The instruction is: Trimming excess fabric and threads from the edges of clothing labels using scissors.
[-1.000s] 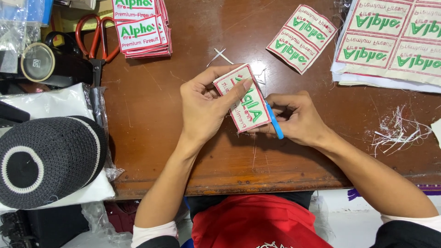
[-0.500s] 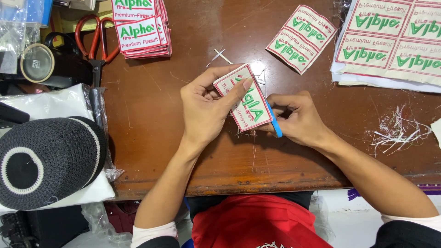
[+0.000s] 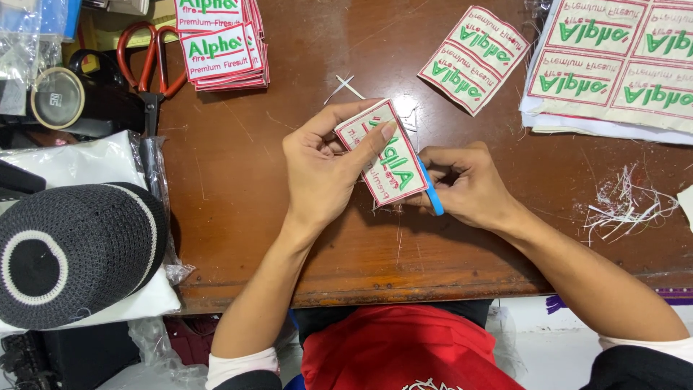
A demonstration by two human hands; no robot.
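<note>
My left hand [image 3: 321, 170] pinches a white embroidered patch [image 3: 388, 162] with a red border and green lettering, thumb under it and fingers across its top. My right hand [image 3: 462, 184] grips a small blue-handled tool [image 3: 432, 191] against the patch's right edge; the tool's tip is hidden behind the patch. Both hands hover just above the brown wooden table [image 3: 245, 188].
A stack of finished patches [image 3: 220, 43] lies at the back left beside red-handled scissors [image 3: 148, 72]. A pair of joined patches [image 3: 473, 58] and an uncut patch sheet [image 3: 613, 65] lie at the back right. Thread scraps [image 3: 624, 206] sit right; a black knitted cap [image 3: 68, 253] left.
</note>
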